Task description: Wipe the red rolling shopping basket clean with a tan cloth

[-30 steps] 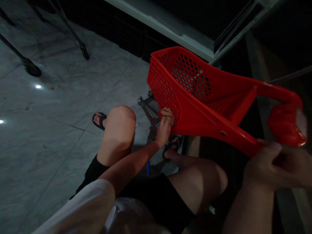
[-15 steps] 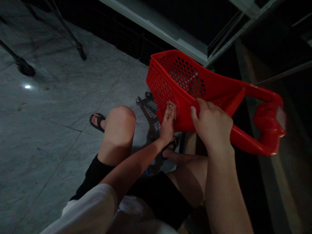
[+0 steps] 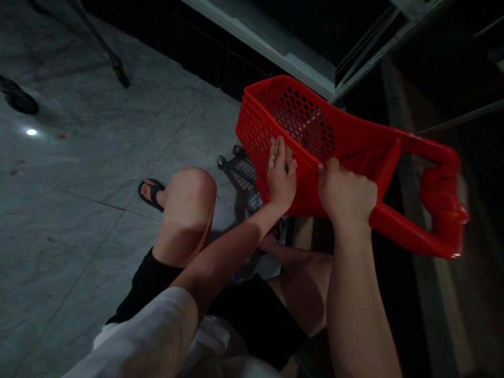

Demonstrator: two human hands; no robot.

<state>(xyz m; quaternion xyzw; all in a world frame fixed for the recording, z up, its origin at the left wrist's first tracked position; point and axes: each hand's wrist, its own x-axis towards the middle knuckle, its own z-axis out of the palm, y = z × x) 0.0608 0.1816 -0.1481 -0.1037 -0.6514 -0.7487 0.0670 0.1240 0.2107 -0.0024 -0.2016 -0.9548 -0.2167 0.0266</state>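
A red plastic shopping basket with a perforated wall is tilted in front of me over my knees. My left hand lies flat against its outer side wall, fingers together and stretched out; nothing shows under the palm. My right hand is closed around the basket's near rim, just right of the left hand. The basket's long handle sticks out to the right, free of both hands.
I sit low with bare knees and sandalled feet on a grey tiled floor. A small wheeled metal base sits under the basket. Dark stand legs are at far left; a pale shelf frame runs behind.
My right hand left the handle end and took hold of the near rim. My left hand slid up the side wall and flattened; the brownish wad seen at its fingers no longer shows.
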